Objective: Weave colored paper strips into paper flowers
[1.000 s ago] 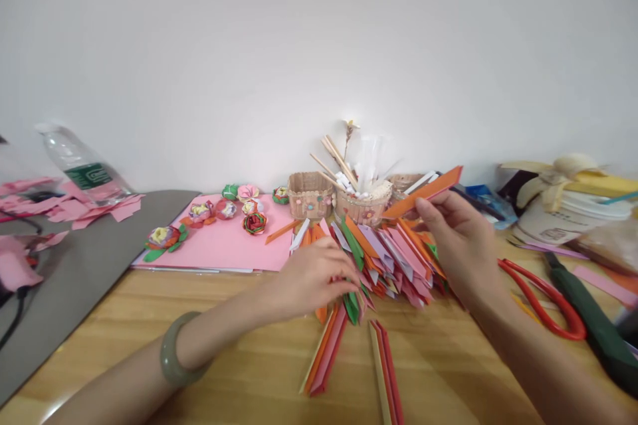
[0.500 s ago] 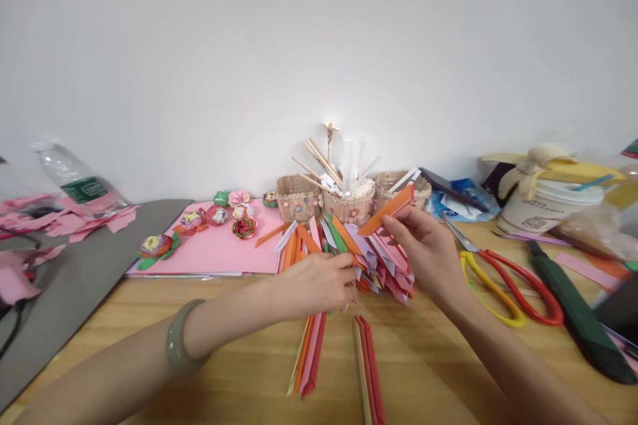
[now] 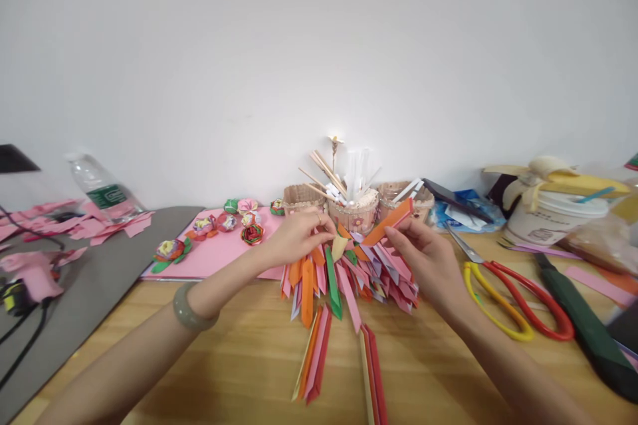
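My right hand pinches folded orange paper strips between thumb and fingers, above the right part of a pile of folded paper strips. Over the pile's left part, my left hand is closed by a small pale yellow paper piece, which seems held at its fingertips. Orange, green, pink and lilac strips fan toward me below both hands. Nearer to me on the wooden table lie two small stacks of folded strips, one on the left and one on the right.
Behind the pile stand woven baskets with sticks. Paper flowers lie on pink sheets at left. Scissors, a dark green tool and a cup are at right. A bottle and glue gun are far left.
My left hand has moved up and away from the pile, and the pale yellow piece now shows beside its fingertips. The right hand still holds the orange strips. The view has shifted slightly.
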A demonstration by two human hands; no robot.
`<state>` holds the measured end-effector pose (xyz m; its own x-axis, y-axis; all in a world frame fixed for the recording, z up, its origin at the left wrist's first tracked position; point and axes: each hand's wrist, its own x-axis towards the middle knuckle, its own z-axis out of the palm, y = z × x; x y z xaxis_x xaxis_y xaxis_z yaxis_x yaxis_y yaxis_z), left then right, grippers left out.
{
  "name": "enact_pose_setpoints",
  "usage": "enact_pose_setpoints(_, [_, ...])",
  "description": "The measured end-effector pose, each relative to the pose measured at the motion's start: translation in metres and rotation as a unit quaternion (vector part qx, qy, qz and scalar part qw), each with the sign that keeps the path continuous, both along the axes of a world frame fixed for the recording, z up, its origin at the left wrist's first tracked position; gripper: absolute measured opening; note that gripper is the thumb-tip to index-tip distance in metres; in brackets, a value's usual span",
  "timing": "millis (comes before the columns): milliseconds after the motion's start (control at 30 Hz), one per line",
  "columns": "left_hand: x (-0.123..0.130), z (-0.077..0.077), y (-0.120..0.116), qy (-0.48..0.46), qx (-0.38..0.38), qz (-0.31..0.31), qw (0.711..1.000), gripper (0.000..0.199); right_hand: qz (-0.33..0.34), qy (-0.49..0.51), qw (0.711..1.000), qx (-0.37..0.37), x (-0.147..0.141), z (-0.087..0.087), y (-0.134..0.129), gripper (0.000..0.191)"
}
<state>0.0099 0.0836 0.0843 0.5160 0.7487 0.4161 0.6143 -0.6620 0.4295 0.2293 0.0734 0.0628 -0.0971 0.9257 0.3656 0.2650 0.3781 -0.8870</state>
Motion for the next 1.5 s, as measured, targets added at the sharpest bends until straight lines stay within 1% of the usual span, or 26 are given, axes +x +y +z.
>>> enact_pose_setpoints(200, [-0.001,-0.004,0.001,-0.092,0.018,0.058,0.994,0.009,0.001,0.014,1.000,-0.015,-0.001,-0.002,0.000,0.023])
enact_pose_setpoints(300, [-0.001,-0.005,-0.003,-0.125,0.039,0.063,0.989,0.008,0.006,0.036,0.999,-0.026,-0.002,0.001,-0.002,0.025])
enact_pose_setpoints(367, [0.000,-0.006,-0.008,-0.129,0.056,0.045,0.989,0.009,0.011,0.049,0.998,-0.039,-0.002,0.004,-0.004,0.026])
enact_pose_setpoints(433, [0.002,-0.008,-0.014,-0.098,0.091,0.008,0.991,0.012,0.017,0.059,0.997,-0.053,-0.003,0.007,-0.006,0.027])
enact_pose_setpoints(500, [0.005,-0.013,-0.020,-0.011,0.160,-0.027,0.987,0.019,0.028,0.062,0.996,-0.066,-0.004,0.009,-0.008,0.027])
enact_pose_setpoints(533, [0.007,-0.016,-0.023,0.030,0.182,-0.024,0.983,0.019,0.036,0.059,0.995,-0.073,-0.004,0.010,-0.010,0.027])
enact_pose_setpoints(567, [0.008,-0.020,-0.025,0.051,0.192,-0.019,0.980,0.019,0.047,0.053,0.994,-0.080,-0.005,0.011,-0.012,0.027])
enact_pose_setpoints(633, [0.011,-0.026,-0.029,0.092,0.198,-0.042,0.975,0.019,0.073,0.034,0.993,-0.092,-0.008,0.011,-0.016,0.026])
enact_pose_setpoints(733, [0.013,-0.032,-0.031,0.083,0.180,-0.070,0.978,0.018,0.107,-0.011,0.990,-0.093,-0.013,0.011,-0.023,0.021])
enact_pose_setpoints(800, [0.012,-0.033,-0.031,0.066,0.180,-0.090,0.977,0.017,0.113,-0.034,0.989,-0.087,-0.015,0.010,-0.026,0.019])
enact_pose_setpoints(867, [0.011,-0.034,-0.031,0.073,0.211,-0.108,0.969,0.017,0.105,-0.060,0.990,-0.068,-0.015,0.009,-0.026,0.018])
enact_pose_setpoints(967, [0.010,-0.036,-0.030,0.095,0.270,-0.126,0.950,0.023,0.096,-0.101,0.990,-0.036,-0.014,0.007,-0.025,0.019])
enact_pose_setpoints(1033, [0.011,-0.038,-0.029,0.070,0.276,-0.135,0.949,0.028,0.096,-0.108,0.989,-0.028,-0.014,0.004,-0.023,0.020])
enact_pose_setpoints(1100, [0.015,-0.041,-0.030,-0.002,0.246,-0.125,0.961,0.030,0.097,-0.106,0.989,-0.025,-0.014,0.002,-0.023,0.020])
enact_pose_setpoints(1133, [0.018,-0.042,-0.030,-0.058,0.214,-0.106,0.969,0.028,0.097,-0.104,0.989,-0.025,-0.014,0.001,-0.023,0.021])
enact_pose_setpoints(1167, [0.022,-0.042,-0.031,-0.128,0.173,-0.081,0.973,0.027,0.098,-0.103,0.990,-0.026,-0.014,0.000,-0.023,0.021])
enact_pose_setpoints(1200, [0.026,-0.043,-0.033,-0.208,0.115,-0.044,0.970,0.024,0.096,-0.102,0.990,-0.027,-0.014,0.000,-0.023,0.022])
enact_pose_setpoints(1233, [0.031,-0.042,-0.034,-0.300,0.030,-0.011,0.953,0.025,0.092,-0.100,0.990,-0.029,-0.014,0.000,-0.024,0.022])
enact_pose_setpoints(1267, [0.035,-0.041,-0.035,-0.376,-0.056,0.005,0.925,0.031,0.087,-0.098,0.991,-0.032,-0.014,0.000,-0.024,0.022])
enact_pose_setpoints(1300, [0.039,-0.039,-0.036,-0.427,-0.133,0.017,0.894,0.039,0.082,-0.096,0.991,-0.036,-0.015,0.000,-0.024,0.022])
enact_pose_setpoints(1333, [0.042,-0.037,-0.037,-0.470,-0.175,0.029,0.865,0.042,0.078,-0.095,0.992,-0.039,-0.015,0.000,-0.025,0.022])
enact_pose_setpoints(1400, [0.045,-0.032,-0.037,-0.513,-0.241,0.041,0.823,0.040,0.075,-0.093,0.992,-0.047,-0.016,0.000,-0.026,0.022])
enact_pose_setpoints(1500, [0.045,-0.028,-0.037,-0.509,-0.330,0.043,0.794,0.024,0.086,-0.072,0.991,-0.076,-0.019,-0.001,-0.027,0.023])
